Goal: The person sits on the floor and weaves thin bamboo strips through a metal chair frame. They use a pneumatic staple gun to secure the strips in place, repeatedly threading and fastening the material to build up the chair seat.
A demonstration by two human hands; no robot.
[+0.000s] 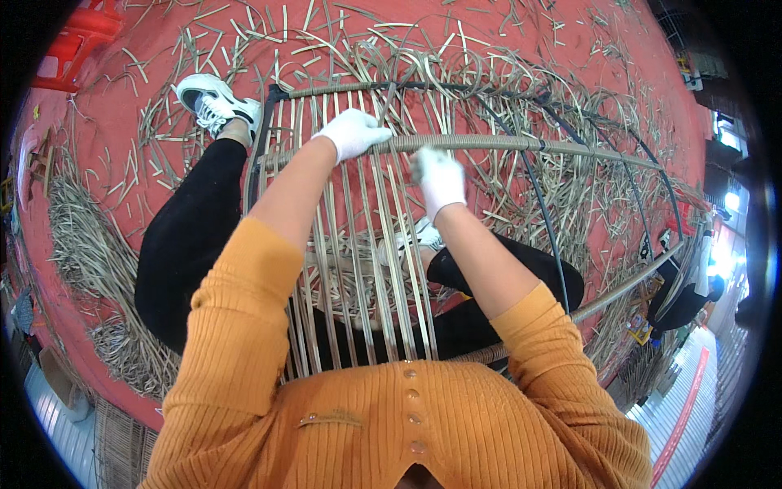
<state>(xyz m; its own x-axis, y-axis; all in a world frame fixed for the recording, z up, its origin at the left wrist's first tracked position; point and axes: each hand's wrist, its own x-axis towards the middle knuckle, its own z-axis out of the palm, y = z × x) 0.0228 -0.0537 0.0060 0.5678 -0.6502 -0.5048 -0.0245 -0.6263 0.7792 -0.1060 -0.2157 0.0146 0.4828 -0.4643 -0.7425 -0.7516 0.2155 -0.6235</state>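
Both my hands wear white gloves. My left hand [353,134] is closed on a cross bar [476,143] wound with tan strips, part of a dark metal frame [531,173]. Just right of it, below the same bar, is my right hand [441,178]; its fingers are smeared by motion, and I cannot tell what they hold. Several pale flat strips [365,244] run lengthwise from the frame's far rail [350,88] toward my body, passing the cross bar. Where the near ends are fixed is partly hidden by my body.
The frame lies across my legs [191,236]. Loose strips [301,57] litter the red floor [195,45] beyond it. A thick heap of strips [90,236] lies at the left. A red plastic stool [77,41] stands far left. Another person's dark-clothed leg [680,289] shows at right.
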